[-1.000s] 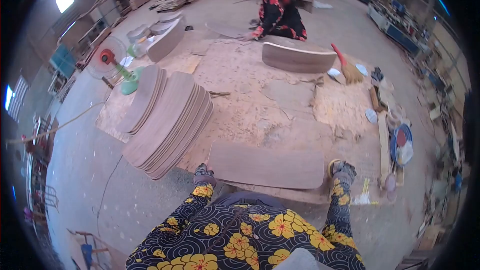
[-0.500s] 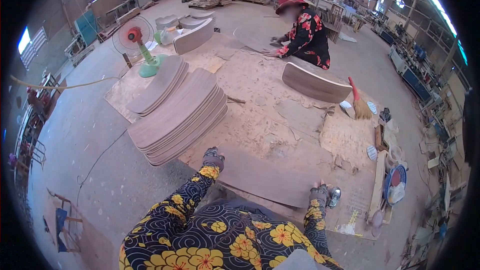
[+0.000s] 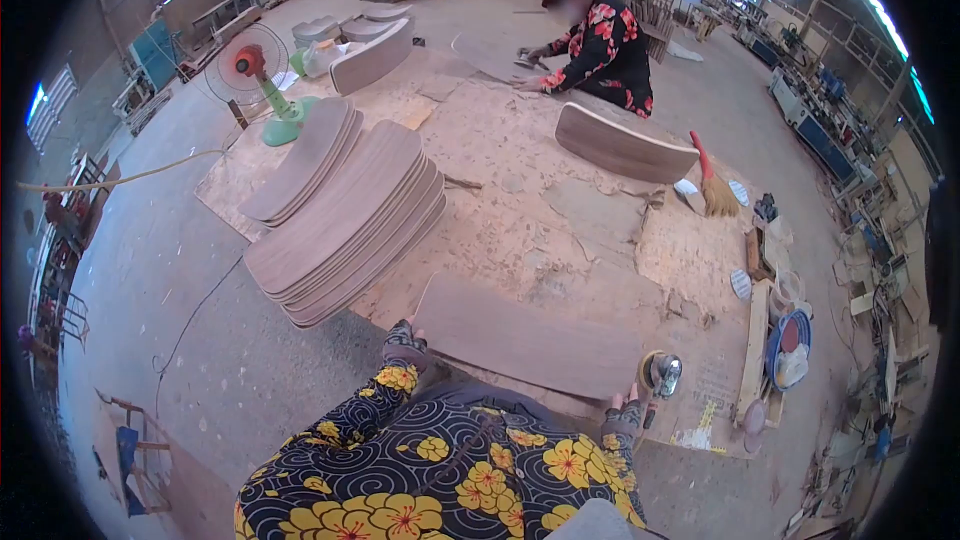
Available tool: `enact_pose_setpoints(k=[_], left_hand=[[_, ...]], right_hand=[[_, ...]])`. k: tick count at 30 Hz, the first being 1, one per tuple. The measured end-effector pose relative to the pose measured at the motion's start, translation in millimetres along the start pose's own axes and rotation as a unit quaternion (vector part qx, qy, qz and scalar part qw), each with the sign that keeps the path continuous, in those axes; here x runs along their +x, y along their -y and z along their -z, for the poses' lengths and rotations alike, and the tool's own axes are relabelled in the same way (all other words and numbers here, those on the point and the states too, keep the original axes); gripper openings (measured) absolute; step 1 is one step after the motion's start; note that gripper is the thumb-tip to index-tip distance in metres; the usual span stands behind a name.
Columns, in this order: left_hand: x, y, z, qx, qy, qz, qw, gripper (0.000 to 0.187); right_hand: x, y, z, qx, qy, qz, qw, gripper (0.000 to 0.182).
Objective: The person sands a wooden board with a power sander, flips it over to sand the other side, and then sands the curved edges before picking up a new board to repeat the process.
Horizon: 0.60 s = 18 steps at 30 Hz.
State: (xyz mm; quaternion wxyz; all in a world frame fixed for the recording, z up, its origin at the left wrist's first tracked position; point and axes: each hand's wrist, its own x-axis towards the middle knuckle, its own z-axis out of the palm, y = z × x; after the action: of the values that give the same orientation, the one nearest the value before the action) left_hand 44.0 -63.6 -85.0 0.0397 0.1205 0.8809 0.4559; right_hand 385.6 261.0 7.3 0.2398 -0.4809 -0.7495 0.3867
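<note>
A curved wooden panel [image 3: 530,340] lies across the near edge of the worktable, in front of my body. My left hand [image 3: 405,343], in a dark patterned glove with bare fingertips, grips the panel's left end. At the near right corner, my right hand [image 3: 625,414] holds the panel's edge, its fingers partly hidden. Just beyond that hand rests a round power sander [image 3: 661,374] with a shiny body, touched by neither hand. To the left of the panel is a tall stack of similar curved panels [image 3: 340,220], with a smaller stack [image 3: 305,160] behind it.
Across the table a person [image 3: 605,45] in a red hat works on another panel [image 3: 490,62]. One curved panel [image 3: 625,143] stands on edge near a red-handled broom [image 3: 715,185]. A green fan [image 3: 270,95] stands at the left, and a blue basket [image 3: 790,350] sits at the right.
Both my hands have shifted toward my body along the panel's ends. My right hand is now farther from the sander. The whole view has tilted slightly down.
</note>
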Motion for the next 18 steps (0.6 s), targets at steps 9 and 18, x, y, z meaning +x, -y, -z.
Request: enact_pose_setpoints(k=[9, 18], left_hand=[[15, -84, 36, 0.052, -0.008, 0.017, 0.998, 0.02], [80, -120, 40, 0.108, -0.046, -0.016, 0.993, 0.029]], right_hand=[[40, -7, -9, 0.19, -0.053, -0.04, 0.98, 0.035], [90, 59, -4, -0.244, -0.114, 0.06, 0.961, 0.037]])
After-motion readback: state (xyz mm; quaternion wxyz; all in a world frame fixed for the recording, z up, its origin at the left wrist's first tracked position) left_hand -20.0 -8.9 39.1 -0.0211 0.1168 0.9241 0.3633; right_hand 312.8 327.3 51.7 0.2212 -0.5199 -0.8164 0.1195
